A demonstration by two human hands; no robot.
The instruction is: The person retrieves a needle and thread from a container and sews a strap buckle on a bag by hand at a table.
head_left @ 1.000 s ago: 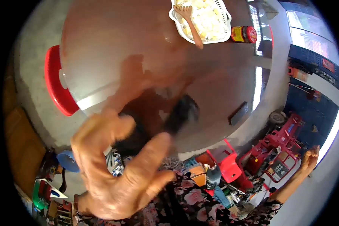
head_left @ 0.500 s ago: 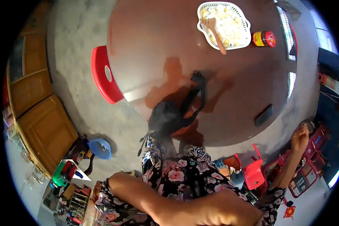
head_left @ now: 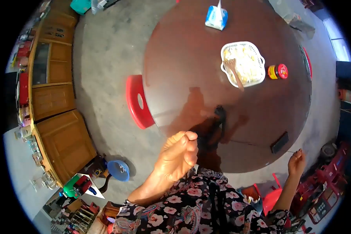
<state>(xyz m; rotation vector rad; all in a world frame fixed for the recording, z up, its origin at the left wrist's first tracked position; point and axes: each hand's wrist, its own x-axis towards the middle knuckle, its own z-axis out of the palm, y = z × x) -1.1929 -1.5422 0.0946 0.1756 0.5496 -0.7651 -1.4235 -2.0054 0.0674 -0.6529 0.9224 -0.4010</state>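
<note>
My left hand (head_left: 179, 154) is raised in front of my body near the round table's edge, its fingertips pinched together. Something small and dark shows at the fingertips, too fine to name. My right hand (head_left: 297, 162) is held out at the far right, its fingers also pinched; what they hold is too small to see. A faint thin line runs beside it toward the table. The closest item to my right hand is a black phone-like slab (head_left: 280, 142) on the brown table (head_left: 183, 58). A black strap-like shape (head_left: 220, 117) shows between my hands.
A white basket (head_left: 262, 72) of pale pieces with a wooden fork (head_left: 234, 72), a red-lidded jar (head_left: 277, 71) and a blue tissue pack (head_left: 216, 17) are on the table. Red chair (head_left: 137, 103) at left, blue basin (head_left: 119, 170) on the floor, wooden cabinet (head_left: 66, 142) beyond.
My left hand, first blurred with spread fingers close to the camera, then hidden below the frame, is now pinched at the table's edge. The view has shifted, bringing the tissue pack in.
</note>
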